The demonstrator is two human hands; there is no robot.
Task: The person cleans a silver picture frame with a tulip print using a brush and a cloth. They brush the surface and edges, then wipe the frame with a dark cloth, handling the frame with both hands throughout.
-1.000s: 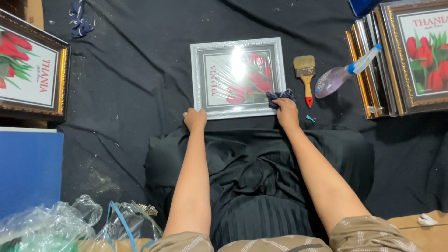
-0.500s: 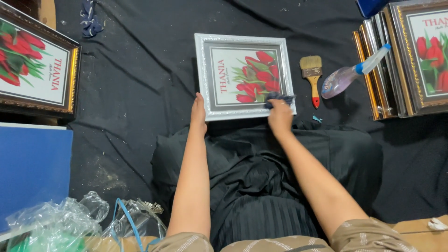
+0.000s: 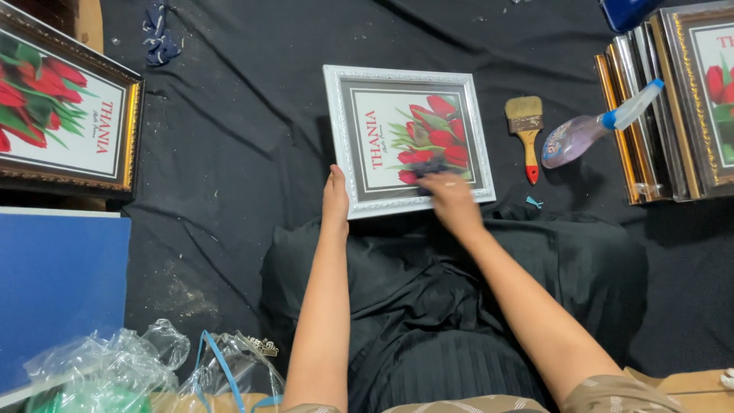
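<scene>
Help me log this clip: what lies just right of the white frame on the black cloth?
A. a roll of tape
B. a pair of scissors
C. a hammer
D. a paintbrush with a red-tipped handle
D: a paintbrush with pale bristles and a red-tipped handle lies right of the white frame, beside a spray bottle.

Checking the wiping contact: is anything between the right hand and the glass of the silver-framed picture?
Yes: a dark cloth lies under the right hand, pressed on the glass of the silver-framed picture. The left hand touches the frame's edge directly.
</scene>
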